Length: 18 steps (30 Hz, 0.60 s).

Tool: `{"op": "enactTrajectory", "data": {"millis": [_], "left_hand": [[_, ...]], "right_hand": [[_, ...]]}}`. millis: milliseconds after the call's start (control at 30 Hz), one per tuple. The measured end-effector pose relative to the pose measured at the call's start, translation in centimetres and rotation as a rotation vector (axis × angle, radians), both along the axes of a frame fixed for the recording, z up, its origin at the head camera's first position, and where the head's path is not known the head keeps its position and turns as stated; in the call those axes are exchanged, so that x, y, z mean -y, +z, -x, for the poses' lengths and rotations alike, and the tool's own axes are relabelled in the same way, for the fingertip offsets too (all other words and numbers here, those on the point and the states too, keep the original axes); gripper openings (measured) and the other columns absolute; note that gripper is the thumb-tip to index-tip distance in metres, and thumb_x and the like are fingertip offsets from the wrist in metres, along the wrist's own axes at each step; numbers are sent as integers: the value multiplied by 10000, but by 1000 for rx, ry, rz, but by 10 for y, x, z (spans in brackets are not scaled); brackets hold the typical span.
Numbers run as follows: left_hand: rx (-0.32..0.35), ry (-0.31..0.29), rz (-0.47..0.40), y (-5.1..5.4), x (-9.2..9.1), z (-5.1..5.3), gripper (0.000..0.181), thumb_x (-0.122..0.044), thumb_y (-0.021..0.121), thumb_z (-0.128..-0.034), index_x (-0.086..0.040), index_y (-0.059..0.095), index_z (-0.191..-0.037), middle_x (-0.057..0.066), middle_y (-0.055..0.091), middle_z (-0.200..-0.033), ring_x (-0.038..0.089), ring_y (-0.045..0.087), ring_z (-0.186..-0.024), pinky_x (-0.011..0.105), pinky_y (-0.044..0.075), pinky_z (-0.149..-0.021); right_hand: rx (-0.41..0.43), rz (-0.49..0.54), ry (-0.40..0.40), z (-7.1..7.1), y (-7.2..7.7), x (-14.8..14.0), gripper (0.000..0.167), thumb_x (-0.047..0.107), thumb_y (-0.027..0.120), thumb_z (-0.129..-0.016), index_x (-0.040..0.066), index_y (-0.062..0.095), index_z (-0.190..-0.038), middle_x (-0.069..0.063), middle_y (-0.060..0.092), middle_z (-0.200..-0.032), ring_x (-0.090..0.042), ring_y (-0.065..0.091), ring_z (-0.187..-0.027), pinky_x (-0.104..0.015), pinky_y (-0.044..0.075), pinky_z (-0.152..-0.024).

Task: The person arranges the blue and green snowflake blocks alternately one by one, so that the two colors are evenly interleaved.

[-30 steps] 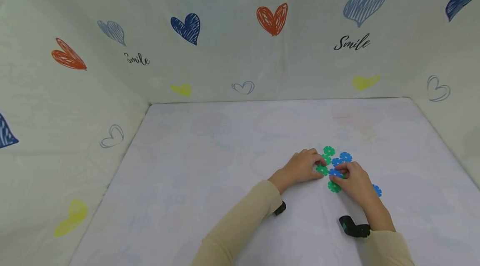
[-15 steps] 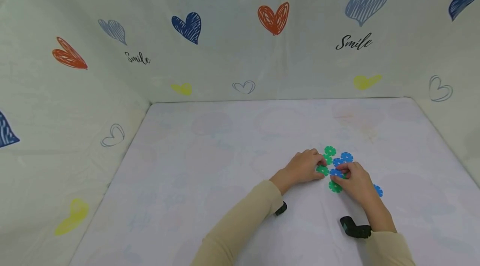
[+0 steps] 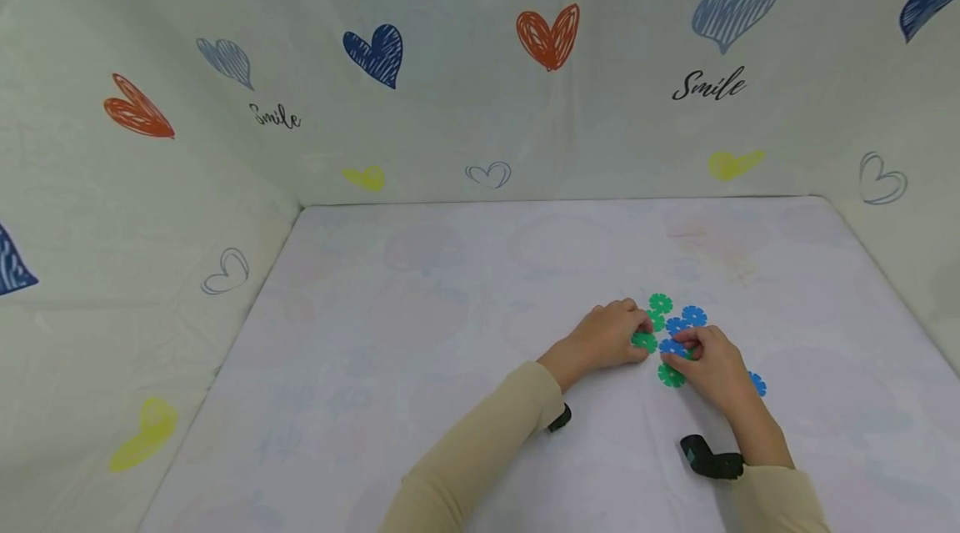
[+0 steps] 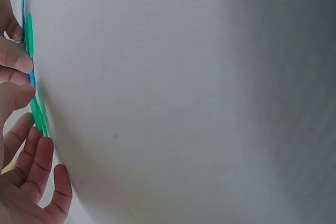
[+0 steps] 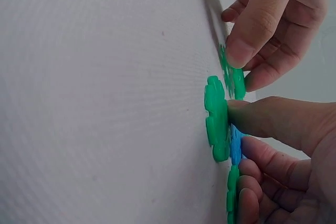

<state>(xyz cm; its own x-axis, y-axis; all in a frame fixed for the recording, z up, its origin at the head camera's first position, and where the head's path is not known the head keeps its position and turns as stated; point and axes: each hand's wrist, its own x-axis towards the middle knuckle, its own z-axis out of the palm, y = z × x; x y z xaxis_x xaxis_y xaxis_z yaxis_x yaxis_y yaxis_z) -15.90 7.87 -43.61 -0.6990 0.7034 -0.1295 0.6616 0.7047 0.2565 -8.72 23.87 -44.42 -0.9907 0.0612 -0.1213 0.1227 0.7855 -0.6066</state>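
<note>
Flower-shaped plastic discs, green and blue, lie in a cluster right of the table's middle. At its left side my left hand (image 3: 603, 334) pinches a green snowflake disc (image 3: 642, 342) between thumb and fingers. Opposite, my right hand (image 3: 712, 364) pinches a blue snowflake disc (image 3: 671, 347); its fingers partly cover it. Another green disc (image 5: 216, 119) sits just below the right thumb, nearest the person. Beyond the hands are two more green discs, the farther one (image 3: 661, 304) plainly visible, and two blue discs, one (image 3: 694, 315) at the outer side. Whether the held discs interlock I cannot tell.
A single blue disc (image 3: 759, 384) lies apart, partly behind the right wrist. The white table (image 3: 420, 333) meets a pale curtain wall (image 3: 450, 116) printed with hearts. Black wrist cameras, one (image 3: 708, 460) under the right wrist, hang near the tabletop.
</note>
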Motion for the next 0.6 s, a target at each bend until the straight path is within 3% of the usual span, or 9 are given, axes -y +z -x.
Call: {"op": "enactTrajectory", "data": {"millis": [267,600], "left_hand": [[0,35,-54,6,10,8,306,-378,640,-853,-237,619,-1124,-99,549,-1054,10,509,-904,145,430,-803],[-4,122,-122,13,47,27,270,-305,632,-853,-188,626,-1096,-55,550,-1026,56,520,-906,172,439,-805]], "right_hand": [[13,3,-13,1,-1,-1,401,194,675,-837,-102,546,-1075,-216,501,-977,-268,470,-839,-282,407,-650],[13,6,-20,0,-2,0,392,188,671,-840,-97,549,-1079,-195,496,-965,-265,461,-846,-267,404,-648]]}}
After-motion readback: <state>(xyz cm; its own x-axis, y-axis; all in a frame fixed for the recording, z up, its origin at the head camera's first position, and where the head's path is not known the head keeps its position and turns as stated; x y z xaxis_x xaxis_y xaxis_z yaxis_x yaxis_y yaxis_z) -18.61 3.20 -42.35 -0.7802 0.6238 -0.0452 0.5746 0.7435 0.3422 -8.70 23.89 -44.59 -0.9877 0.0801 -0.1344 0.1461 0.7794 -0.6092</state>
